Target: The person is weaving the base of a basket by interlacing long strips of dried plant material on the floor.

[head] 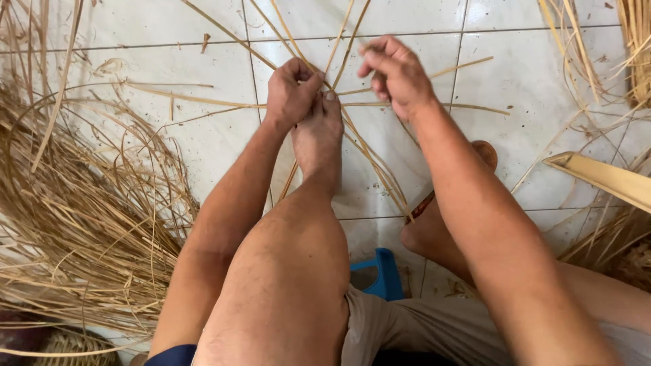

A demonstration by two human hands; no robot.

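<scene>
Thin cane strips (369,146) lie crossed on the white tiled floor (203,135), fanning out from a point under my bare left foot (317,139), whose toes press them down. My left hand (291,91) is closed on the strips right beside the toes. My right hand (395,73) is raised a little to the right, thumb and fingers pinching one strip near the crossing. Both forearms reach forward over my knees.
A big loose heap of cane strips (74,224) fills the left side, more strips (610,61) lie at the right. A split bamboo piece (607,177) points in from the right edge. A blue stool (383,271) shows under my legs, my other foot (434,230) beside it.
</scene>
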